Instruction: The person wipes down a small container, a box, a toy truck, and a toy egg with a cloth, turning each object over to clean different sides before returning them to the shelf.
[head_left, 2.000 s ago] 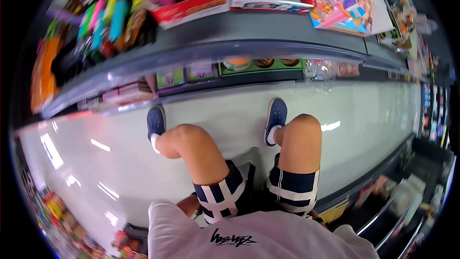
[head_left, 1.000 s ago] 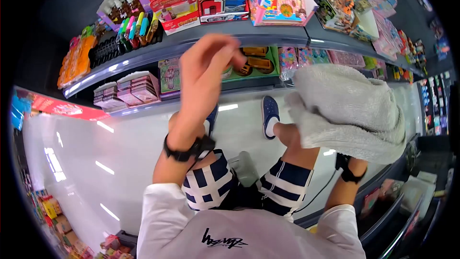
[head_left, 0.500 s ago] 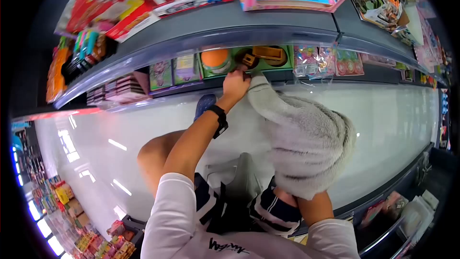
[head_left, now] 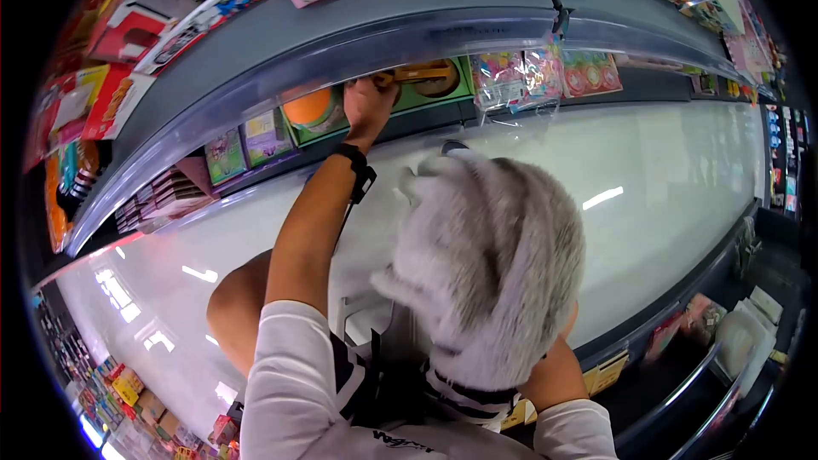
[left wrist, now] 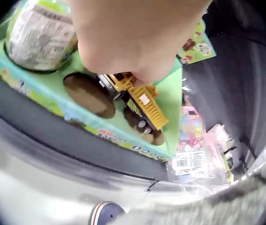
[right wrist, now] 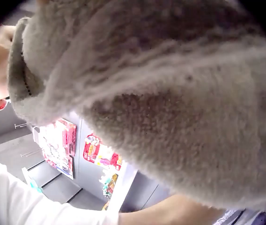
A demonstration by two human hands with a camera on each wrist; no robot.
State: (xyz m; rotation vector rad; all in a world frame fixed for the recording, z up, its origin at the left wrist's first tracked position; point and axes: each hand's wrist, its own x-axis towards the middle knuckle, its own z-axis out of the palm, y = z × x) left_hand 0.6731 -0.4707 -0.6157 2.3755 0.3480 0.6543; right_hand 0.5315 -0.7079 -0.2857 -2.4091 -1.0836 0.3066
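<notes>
- Left hand (head_left: 371,104) reaches under a shelf edge (head_left: 315,55), right at a yellow toy truck (left wrist: 144,108); its fingertips are hidden, so whether it grips cannot be told.
- The truck is within a green display box (left wrist: 53,91), its bed over one hollow; the neighbouring hollow (left wrist: 88,95) shows bare brown.
- Nothing is seen lifted clear of the box.
- Grey plush cloth (head_left: 486,264) hides the right hand; its grip cannot be told.

A fluffy greyish cloth (right wrist: 170,103) looms above a bare forearm (right wrist: 170,211)
</notes>
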